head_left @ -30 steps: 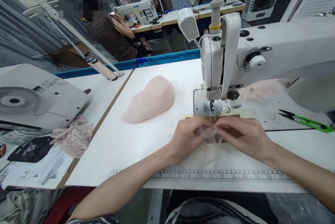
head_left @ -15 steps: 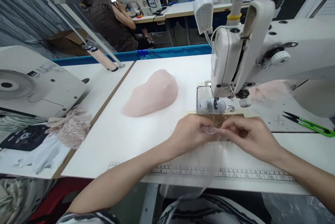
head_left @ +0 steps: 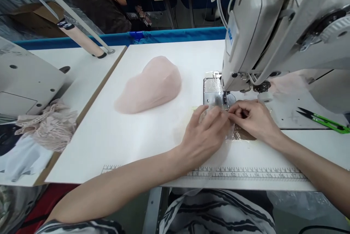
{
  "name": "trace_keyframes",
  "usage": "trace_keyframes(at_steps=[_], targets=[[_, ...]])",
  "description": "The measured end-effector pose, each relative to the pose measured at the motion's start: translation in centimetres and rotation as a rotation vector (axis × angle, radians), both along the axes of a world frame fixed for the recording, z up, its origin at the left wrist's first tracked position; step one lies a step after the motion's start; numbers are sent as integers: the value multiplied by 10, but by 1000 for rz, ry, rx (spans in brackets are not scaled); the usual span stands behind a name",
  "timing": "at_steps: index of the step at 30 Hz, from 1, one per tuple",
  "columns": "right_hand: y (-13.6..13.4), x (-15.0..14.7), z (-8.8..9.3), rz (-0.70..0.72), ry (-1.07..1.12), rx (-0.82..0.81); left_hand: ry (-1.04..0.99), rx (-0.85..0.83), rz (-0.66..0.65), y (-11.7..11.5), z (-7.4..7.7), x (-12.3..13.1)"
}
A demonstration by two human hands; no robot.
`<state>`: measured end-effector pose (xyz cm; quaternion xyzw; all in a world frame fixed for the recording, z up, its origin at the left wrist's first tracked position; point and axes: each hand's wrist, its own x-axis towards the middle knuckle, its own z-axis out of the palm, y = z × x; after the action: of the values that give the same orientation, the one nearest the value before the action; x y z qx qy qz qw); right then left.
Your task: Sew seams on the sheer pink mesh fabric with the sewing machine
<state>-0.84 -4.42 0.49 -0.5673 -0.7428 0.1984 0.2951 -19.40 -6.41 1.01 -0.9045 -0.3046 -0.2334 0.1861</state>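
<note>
The left hand [head_left: 207, 133] lay flat on a sheer fabric piece [head_left: 222, 152] near the worktop's [head_left: 153, 139] front edge. The right hand [head_left: 253, 118] seemed to pinch it beside the needle [head_left: 224, 98].

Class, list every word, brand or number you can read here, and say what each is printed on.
"JUKI", blue, tilted and only partly legible: on the sewing machine head.
"9" and "12": on the printed ruler scale; its other numerals are too small to read.
White marks on the black band round the pink tube: too blurred to read.
</note>
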Motion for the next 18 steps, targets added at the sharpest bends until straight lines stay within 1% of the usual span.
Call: trace_keyframes(at_steps=[3, 6, 8, 11, 13, 15, 18], targets=[[2, 1, -1, -11, 33, -32, 97, -43, -21, -5, 0, -1], [1, 4, -1, 4, 6, 33, 119, -91, -15, -2, 1, -1], [-2, 6, -1, 46, -100, 147, 104, -114, -13, 4, 1, -1], [-8, 11, -2, 112, -348, 344, 72, -151, -30, 15, 0, -2], [-12, 13, -4, 133, -477, 431, 57, -175, -36, 20, -1, -3], [-15, 13, -4, 148, -545, 468, 55, -188, -28, 23, -2, -4], [-15, 13, -5, 149, -582, 474, 66, -192, -17, 25, -2, -6]])
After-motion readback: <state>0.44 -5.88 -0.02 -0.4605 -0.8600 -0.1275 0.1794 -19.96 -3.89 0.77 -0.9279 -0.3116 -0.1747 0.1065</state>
